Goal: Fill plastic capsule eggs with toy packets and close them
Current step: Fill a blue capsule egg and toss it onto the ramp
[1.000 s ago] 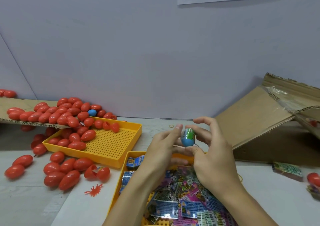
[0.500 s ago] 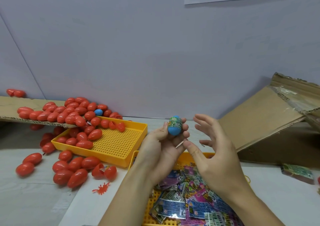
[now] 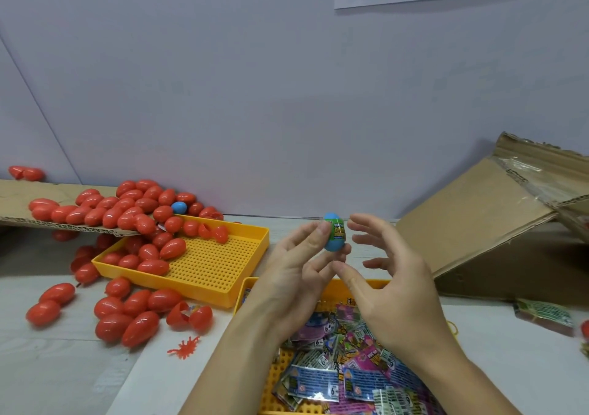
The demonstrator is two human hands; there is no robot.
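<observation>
Left hand [image 3: 294, 274] raised above the near tray, its thumb and fingertips pinching a closed blue capsule egg [image 3: 334, 232] wrapped in a green printed band; the egg stands roughly upright, narrow end up, at the tips of the fingers. Right hand [image 3: 390, 290] just to the right of the egg, fingers spread and relaxed, holding nothing; whether its fingertips touch the egg cannot be told, though a narrow gap appears between them.

Directly below both hands, a yellow perforated tray [image 3: 360, 285] heaped with toy packets [image 3: 331, 379] printed in blue, purple and green. To the left of the left hand, a second yellow perforated tray [image 3: 251, 242] holding several closed red capsule eggs [image 3: 172, 249] along its left and far sides. Further left, a cardboard sheet [image 3: 19, 194] bears a pile of red eggs, among them one blue egg [image 3: 179, 207]. More red eggs lie on the white table [image 3: 73, 370] below and to the left of the left hand, including an opened red egg [image 3: 189, 316] with its two halves hinged side by side, and just beyond it a small red splat-shaped toy [image 3: 185, 347]. To the right of the right hand, an opened cardboard box [image 3: 478, 223] lying on its side, and in front of it a green-printed bundle [image 3: 541, 314].
</observation>
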